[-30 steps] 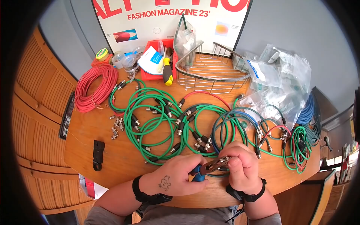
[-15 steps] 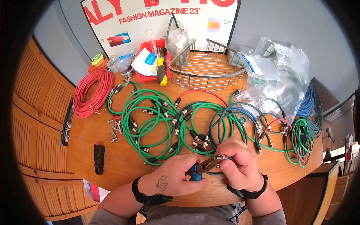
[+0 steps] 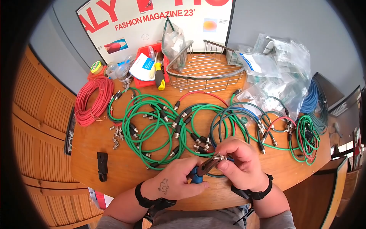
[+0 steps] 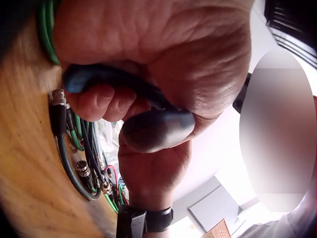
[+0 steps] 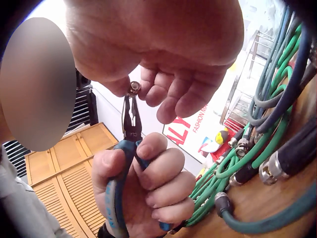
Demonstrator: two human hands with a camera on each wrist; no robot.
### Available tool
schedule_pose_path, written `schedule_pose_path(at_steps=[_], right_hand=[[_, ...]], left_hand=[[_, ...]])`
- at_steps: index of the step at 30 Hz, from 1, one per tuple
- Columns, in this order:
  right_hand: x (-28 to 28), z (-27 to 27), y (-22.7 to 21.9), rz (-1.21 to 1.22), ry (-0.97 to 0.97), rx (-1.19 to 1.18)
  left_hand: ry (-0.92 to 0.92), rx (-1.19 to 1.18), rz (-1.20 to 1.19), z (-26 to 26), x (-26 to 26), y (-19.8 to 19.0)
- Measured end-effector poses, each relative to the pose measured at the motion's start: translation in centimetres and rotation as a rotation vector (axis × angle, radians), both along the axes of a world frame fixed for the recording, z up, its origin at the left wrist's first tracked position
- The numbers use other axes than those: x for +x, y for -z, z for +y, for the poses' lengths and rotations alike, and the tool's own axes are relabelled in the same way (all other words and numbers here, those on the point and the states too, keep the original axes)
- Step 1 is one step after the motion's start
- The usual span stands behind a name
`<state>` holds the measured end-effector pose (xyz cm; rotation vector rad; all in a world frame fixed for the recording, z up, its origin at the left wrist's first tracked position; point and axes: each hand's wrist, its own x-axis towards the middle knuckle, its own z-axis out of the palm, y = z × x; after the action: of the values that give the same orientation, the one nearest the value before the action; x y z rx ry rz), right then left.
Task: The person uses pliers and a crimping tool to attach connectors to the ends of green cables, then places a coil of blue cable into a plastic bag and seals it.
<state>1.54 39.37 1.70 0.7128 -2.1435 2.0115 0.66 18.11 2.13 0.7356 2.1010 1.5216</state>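
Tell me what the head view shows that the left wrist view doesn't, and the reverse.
Only the head view shows the large coil of red cable, the yellow-and-black screwdriver and the small silver metal connector at the tips of the blue-handled pliers. Only the left wrist view shows the palm of the left hand and a dark slatted panel. Both show the pliers, the right hand, green cables and the wooden table.
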Motion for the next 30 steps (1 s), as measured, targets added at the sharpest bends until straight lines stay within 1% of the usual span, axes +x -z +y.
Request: schedule_pose_path(at_steps=[2, 6, 8, 12, 14, 15, 17, 18, 20, 24, 26, 30], right_hand=[[0.0, 0.0, 0.1, 0.035, 0.020, 0.056], [0.2, 0.2, 0.2, 0.020, 0.019, 0.104], [0.3, 0.6, 0.1, -0.075, -0.055, 0.141], [0.3, 0.7, 0.4, -0.156, -0.113, 0.119], [0.3, 0.0, -0.2, -0.161, -0.035, -0.055], [0.4, -0.4, -0.1, -0.161, -0.035, -0.055], [0.7, -1.0, 0.1, -0.192, 0.039, -0.205], [0.6, -0.8, 0.0, -0.193, 0.039, -0.204], [0.3, -0.1, -0.2, -0.040, 0.018, 0.012], [0.2, 0.2, 0.1, 0.031, 0.015, 0.072], [0.4, 0.4, 0.0, -0.157, -0.074, 0.020], [0.3, 0.5, 0.6, -0.216, -0.123, -0.031]], left_hand=[[-0.009, -0.013, -0.011, 0.0, 0.0, 0.1], [-0.007, -0.013, 0.010, -0.1, 0.0, 0.1], [0.000, -0.029, -0.001, -0.1, 0.0, 0.0], [0.019, -0.039, -0.012, 0.0, 0.0, -0.2], [0.025, -0.034, -0.017, -0.1, 0.0, -0.1], [0.007, -0.014, -0.009, -0.1, 0.0, 0.2], [-0.011, 0.005, -0.001, -0.1, 0.0, 0.3], [-0.004, -0.001, -0.009, -0.1, 0.0, 0.2], [0.003, -0.008, -0.016, -0.1, 0.0, 0.1], [0.025, -0.020, -0.011, -0.2, 0.0, 0.2], [0.031, -0.020, -0.015, -0.2, 0.0, 0.2], [0.036, -0.032, -0.023, -0.2, 0.0, 0.3]])
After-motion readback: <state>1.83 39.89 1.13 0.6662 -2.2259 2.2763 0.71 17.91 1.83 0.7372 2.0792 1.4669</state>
